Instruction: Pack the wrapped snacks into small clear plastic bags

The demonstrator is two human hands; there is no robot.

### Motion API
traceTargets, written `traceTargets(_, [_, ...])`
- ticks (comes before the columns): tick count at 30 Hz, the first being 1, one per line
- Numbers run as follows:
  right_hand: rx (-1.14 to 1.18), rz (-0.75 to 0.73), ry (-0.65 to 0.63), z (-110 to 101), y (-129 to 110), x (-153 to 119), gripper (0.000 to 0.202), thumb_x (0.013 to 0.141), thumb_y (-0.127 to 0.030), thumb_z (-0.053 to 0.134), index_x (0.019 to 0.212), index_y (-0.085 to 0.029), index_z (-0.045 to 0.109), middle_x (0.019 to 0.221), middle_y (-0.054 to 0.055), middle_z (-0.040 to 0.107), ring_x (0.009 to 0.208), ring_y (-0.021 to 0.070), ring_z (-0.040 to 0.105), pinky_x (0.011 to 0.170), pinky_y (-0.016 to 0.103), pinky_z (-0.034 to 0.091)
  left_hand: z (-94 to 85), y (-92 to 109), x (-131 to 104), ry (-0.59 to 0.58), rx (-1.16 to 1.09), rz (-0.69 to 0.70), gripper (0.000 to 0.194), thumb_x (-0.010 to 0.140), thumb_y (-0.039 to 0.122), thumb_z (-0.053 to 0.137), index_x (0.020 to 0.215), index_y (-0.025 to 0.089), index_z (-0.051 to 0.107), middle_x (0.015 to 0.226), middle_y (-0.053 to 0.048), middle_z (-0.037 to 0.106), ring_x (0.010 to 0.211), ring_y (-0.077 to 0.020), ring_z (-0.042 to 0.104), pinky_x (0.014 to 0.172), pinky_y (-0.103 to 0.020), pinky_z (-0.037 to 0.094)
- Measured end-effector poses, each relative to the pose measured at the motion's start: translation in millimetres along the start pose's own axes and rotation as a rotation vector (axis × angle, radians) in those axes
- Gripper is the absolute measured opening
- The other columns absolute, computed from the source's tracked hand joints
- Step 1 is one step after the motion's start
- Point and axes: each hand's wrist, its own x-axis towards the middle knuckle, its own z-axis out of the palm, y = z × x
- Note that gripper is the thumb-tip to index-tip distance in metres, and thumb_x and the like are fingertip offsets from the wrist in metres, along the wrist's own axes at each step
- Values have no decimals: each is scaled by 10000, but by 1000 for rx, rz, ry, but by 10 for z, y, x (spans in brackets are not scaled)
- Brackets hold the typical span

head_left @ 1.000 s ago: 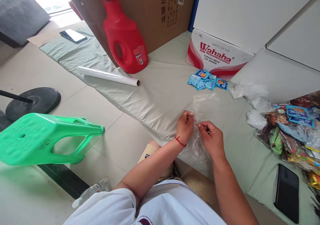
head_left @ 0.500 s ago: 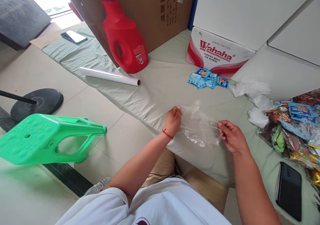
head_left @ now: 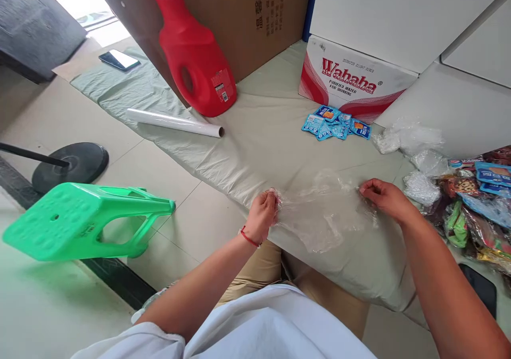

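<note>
A thin clear plastic film [head_left: 325,215] is stretched between my two hands, above the cloth-covered surface. My left hand [head_left: 262,212], with a red string at the wrist, is closed on the film's left end. Thumb and fingers of my right hand [head_left: 383,196] pinch its right end. Beyond the film lies a small pile of blue packets [head_left: 333,123]. To the right of my right hand are crumpled clear plastic pieces [head_left: 421,186].
A white roll [head_left: 175,123] and a red jug [head_left: 199,60] stand or lie at the back left, near a Wahaha box [head_left: 347,82]. Snack packets [head_left: 475,210] and a black phone [head_left: 481,290] are at right; a green stool [head_left: 59,220] is at left.
My hands have moved farther apart, the left one leftward and the right one rightward, and the film between them is spread wider. The view has shifted slightly.
</note>
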Motion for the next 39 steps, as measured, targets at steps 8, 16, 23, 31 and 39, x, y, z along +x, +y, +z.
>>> traceTargets(8, [-310,-594,-161,397,-668,-678,272,983,-427,567,887,-210,701,699,-2,626,613,122,507,604,249,386,66,-46,-34,50,-26,50,542,949,701,544,720,219,449,537,85,310,427,-62,267,374,-179,239])
traceTargets(16, [-359,-459,-180,1211,-801,-423,410,986,-354,502,1322,-254,714,668,-4,656,603,171,561,630,288,397,94,-140,-30,82,60,79,553,971,736,451,761,226,480,534,78,314,411,-80,309,368,-207,246])
traceTargets(23, [-34,-444,-61,1295,-881,-266,568,961,-418,581,1486,-202,584,807,-6,628,622,131,524,654,285,461,106,-267,-32,88,83,143,636,918,860,388,797,241,473,523,72,340,386,-95,343,358,-243,287])
traceTargets(31, [-466,-862,-79,1309,-932,-400,199,974,-319,630,1092,-252,776,1166,84,655,1068,241,580,907,366,509,91,-241,-51,84,118,231,659,944,849,324,805,230,504,558,59,367,444,-103,370,408,-255,294])
traceTargets(39, [-621,-602,207,1412,-1277,-160,259,988,-229,502,998,-216,761,1299,111,617,751,167,599,695,322,435,123,-321,-84,40,293,379,575,1021,721,333,778,228,501,617,18,454,564,-139,451,524,-282,358])
